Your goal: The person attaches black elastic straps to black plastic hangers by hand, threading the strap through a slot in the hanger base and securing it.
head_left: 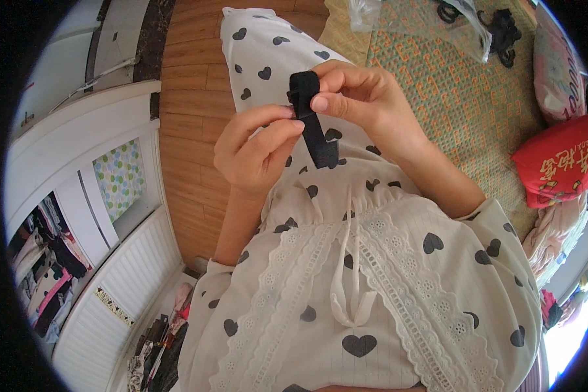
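A black strap (315, 138), which looks like a fabric band with a small slider, is held above my lap between both hands. Its upper part is folded into a loop, while the lower end hangs free and bends to the right. My right hand (375, 108) pinches the looped top between thumb and fingers. From the other side, my left hand (249, 147) grips the strap's left edge just below the loop with its fingertips. Beneath it lies the white skirt (258, 49) with dark hearts that covers my legs.
To the right is a bed with a green and orange patterned mat (467, 121). On it lie a clear plastic bag (431, 32), more black straps (501, 38), a red bag (562, 160) and a pale printed bag (556, 72). A white wardrobe (111, 307) with clothes stands left, beyond the wooden floor (193, 147).
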Demonstrator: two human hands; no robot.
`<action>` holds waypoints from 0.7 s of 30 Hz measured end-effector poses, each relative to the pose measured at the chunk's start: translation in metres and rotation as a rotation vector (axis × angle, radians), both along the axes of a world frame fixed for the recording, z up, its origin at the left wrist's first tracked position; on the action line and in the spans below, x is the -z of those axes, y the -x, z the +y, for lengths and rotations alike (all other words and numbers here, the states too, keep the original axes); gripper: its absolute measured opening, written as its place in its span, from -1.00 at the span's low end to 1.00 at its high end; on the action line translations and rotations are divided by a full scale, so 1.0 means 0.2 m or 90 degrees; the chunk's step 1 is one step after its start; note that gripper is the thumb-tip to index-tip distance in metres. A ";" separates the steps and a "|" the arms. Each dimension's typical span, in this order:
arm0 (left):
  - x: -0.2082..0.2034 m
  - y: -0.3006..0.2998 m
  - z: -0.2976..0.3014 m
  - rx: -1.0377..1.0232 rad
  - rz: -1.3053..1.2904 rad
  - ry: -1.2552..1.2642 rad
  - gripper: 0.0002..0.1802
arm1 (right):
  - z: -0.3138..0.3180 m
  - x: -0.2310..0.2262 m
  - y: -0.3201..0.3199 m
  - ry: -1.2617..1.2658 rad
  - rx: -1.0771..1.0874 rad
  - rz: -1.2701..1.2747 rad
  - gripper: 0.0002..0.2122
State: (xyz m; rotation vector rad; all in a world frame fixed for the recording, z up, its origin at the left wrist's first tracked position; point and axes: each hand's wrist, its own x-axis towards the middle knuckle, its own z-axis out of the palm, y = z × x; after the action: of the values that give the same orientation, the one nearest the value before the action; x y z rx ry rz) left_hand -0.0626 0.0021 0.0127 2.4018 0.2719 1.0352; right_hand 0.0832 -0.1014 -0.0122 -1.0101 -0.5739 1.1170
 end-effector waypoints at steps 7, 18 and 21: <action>0.00 0.00 0.02 0.007 -0.038 -0.056 -0.76 | 0.00 -0.01 0.00 -0.027 -0.006 -0.010 -0.91; 0.00 -0.02 0.03 0.070 -0.057 -0.108 -0.86 | 0.00 0.00 0.00 -0.032 0.001 0.023 -0.92; 0.00 -0.02 0.03 0.066 -0.062 -0.113 -0.88 | -0.01 0.00 0.01 -0.027 -0.003 0.028 -0.92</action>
State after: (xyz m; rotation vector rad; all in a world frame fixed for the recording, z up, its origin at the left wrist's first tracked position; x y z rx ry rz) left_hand -0.0590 0.0084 0.0136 2.4834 0.0223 1.1670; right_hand 0.0819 -0.1030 -0.0117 -0.9458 -0.5621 1.1248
